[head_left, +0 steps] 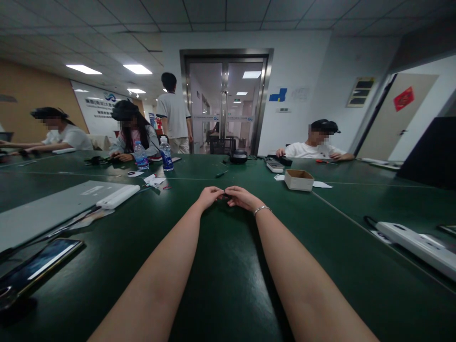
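Observation:
Both my arms stretch forward over the dark green table (228, 285), and the hands meet near its middle. My left hand (209, 196) is closed, its thumb and fingertips pinched at a small dark piece (225, 194). My right hand (242, 197), with a silver bracelet (262, 209) at the wrist, pinches the same piece from the other side. The piece is too small and too covered by fingers to name. Just beyond the hands lies a screwdriver with a dark green handle (221, 174).
An open cardboard box (299, 181) stands to the right, two water bottles (166, 154) to the left. A closed laptop (53, 209), a phone (39, 268) and a white power strip (416, 244) lie nearer. Several people (320, 142) are around the table; one (174, 114) stands behind.

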The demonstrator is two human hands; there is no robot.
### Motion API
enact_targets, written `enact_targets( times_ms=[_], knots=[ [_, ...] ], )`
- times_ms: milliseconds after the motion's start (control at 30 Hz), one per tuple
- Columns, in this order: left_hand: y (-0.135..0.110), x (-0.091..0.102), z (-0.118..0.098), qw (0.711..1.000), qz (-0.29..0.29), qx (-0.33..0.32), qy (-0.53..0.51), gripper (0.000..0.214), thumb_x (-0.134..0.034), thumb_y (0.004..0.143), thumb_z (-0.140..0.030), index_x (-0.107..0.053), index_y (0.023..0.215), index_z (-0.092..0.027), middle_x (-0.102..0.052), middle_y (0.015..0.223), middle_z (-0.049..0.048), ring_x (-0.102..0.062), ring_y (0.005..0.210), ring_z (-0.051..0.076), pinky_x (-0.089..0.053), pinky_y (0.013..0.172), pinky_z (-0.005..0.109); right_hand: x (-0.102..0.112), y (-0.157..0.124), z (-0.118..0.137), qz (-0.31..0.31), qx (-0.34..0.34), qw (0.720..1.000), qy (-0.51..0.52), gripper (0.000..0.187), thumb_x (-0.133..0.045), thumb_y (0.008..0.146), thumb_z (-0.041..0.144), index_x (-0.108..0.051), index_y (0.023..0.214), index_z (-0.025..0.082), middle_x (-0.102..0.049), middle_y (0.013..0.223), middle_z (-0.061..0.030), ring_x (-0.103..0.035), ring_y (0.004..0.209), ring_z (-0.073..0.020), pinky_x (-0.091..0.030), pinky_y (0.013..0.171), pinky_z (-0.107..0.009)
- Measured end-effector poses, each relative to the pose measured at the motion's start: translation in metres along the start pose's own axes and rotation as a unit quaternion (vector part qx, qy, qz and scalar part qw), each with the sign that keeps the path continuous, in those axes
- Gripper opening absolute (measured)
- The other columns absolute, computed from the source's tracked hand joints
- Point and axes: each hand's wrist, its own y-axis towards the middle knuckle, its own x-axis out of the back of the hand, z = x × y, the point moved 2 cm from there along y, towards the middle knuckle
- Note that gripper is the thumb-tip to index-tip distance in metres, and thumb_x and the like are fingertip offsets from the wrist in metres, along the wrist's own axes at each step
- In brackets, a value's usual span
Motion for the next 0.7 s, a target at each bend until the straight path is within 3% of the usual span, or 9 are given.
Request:
enact_targets(
  times_ms=[100,233,400,533,700],
  knots=[
    [-0.0013,-0.0005,-0.0019,1.0,-0.006,0.005,-0.004,0.029,-0.064,0.065,-0.037,-0.064,0.079,-0.011,-0.065,0.074,0.0069,-0.058,0.067,0.014,-0.041,0.058,0.024,0.0006,0.001,-0.0005,-0.006,-0.002,1.0,-0.002,0.013,-0.053,0.082,0.014,-0.05,0.094,0.014,-0.059,0.064,-0.0018,-0.059,0.046,-0.0102,-0.05,0.042,-0.019],
    [-0.0014,-0.0017,-0.0028,1.0,-0.01,0.015,-0.01,0.028,-0.065,0.064,-0.036,-0.064,0.077,-0.011,-0.065,0.073,0.0066,-0.058,0.066,0.014,-0.041,0.058,0.024,-0.0007,-0.0007,0.001,-0.004,0.013,1.0,-0.002,0.026,-0.058,0.076,0.006,-0.048,0.097,0.016,-0.059,0.064,0.0014,-0.059,0.046,-0.0088,-0.051,0.044,-0.018],
    [0.0005,-0.0012,0.0,1.0,-0.009,0.015,-0.016,0.028,-0.065,0.064,-0.037,-0.064,0.078,-0.012,-0.066,0.075,0.0067,-0.059,0.067,0.014,-0.041,0.059,0.025,-0.0025,-0.0024,0.0019,-0.007,-0.006,1.0,-0.003,0.011,-0.055,0.082,0.015,-0.05,0.092,0.014,-0.058,0.061,-0.0011,-0.058,0.045,-0.0096,-0.05,0.041,-0.018],
    [-0.0006,-0.0014,-0.0006,1.0,-0.001,0.013,-0.015,0.029,-0.065,0.064,-0.037,-0.064,0.079,-0.012,-0.066,0.076,0.0069,-0.059,0.068,0.015,-0.041,0.059,0.025,-0.0019,-0.0025,0.0022,-0.005,0.003,1.0,-0.008,0.023,-0.059,0.075,0.005,-0.051,0.095,0.015,-0.059,0.063,0.0006,-0.058,0.047,-0.0086,-0.051,0.044,-0.017],
    [-0.0006,-0.0019,-0.0019,1.0,-0.011,0.01,-0.014,0.029,-0.064,0.064,-0.037,-0.063,0.078,-0.012,-0.064,0.072,0.0059,-0.058,0.067,0.015,-0.04,0.058,0.025,-0.0004,0.0021,0.0009,-0.017,-0.006,1.0,-0.012,0.01,-0.054,0.082,0.018,-0.052,0.092,0.014,-0.06,0.063,-0.0025,-0.056,0.043,-0.0094,-0.048,0.039,-0.018]
  ],
)
